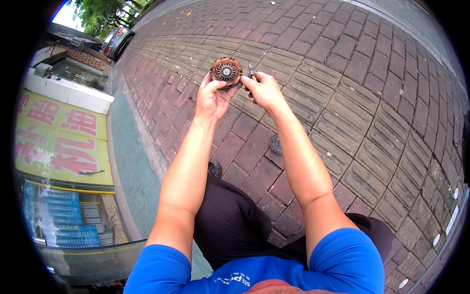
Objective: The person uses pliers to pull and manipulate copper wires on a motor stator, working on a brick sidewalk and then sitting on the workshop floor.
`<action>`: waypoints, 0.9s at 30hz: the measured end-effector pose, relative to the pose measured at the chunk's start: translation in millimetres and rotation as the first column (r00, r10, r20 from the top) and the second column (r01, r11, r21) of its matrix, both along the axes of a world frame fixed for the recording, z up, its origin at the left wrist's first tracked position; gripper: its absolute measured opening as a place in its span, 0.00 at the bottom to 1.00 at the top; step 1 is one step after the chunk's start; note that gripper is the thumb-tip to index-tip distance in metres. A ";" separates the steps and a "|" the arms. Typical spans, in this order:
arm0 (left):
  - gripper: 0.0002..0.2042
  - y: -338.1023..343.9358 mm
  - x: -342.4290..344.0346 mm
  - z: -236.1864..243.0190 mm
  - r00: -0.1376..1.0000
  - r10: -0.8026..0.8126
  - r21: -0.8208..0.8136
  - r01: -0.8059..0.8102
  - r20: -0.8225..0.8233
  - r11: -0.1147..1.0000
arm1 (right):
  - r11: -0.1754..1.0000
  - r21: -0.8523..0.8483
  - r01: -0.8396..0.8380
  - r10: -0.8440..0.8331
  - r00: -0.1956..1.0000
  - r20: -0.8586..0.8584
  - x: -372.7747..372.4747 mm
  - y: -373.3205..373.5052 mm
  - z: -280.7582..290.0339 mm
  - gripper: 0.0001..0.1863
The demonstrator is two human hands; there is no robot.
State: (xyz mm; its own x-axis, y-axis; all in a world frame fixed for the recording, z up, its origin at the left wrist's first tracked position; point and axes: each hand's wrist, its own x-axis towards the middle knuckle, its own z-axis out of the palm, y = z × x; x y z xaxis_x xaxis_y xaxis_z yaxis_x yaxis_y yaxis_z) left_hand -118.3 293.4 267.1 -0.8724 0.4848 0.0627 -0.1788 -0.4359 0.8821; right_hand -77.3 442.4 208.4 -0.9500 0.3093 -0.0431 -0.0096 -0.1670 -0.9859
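Held out in front of me is a round motor armature (226,72) with copper windings, a dark slotted ring and a bright shaft end at its centre. My left hand (213,99) cups it from below and the left, with the thumb across its lower edge. In my right hand (264,91) is a pair of pliers (252,69), jaws pointing up and away; its handles are mostly hidden by the fingers. The right thumb and fingertips also touch the armature's lower right edge.
On the paving by my right forearm lies a dark round slotted part (275,145). Another dark rounded thing (214,169) shows beside my knee, partly hidden. Left stands a glass case (68,210) with a yellow sign panel (63,139). A parked car (117,41) is far left.
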 end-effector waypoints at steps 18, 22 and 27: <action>0.22 4.5 0.5 3.3 1.000 -0.011 0.027 0.011 -0.009 1.000 | 1.000 0.018 0.014 -0.013 1.000 -0.017 -6.6 -3.5 -6.9 0.23; 0.21 1.8 -0.4 4.3 0.999 -0.021 0.012 0.021 -0.035 1.000 | 0.991 -0.122 0.052 -0.052 0.999 0.003 -1.0 -8.1 -4.3 0.22; 0.21 -1.9 -3.1 6.0 0.999 0.003 0.023 -0.002 -0.044 1.000 | 0.891 -0.362 -0.276 0.259 0.961 -0.096 16.2 2.7 11.3 0.15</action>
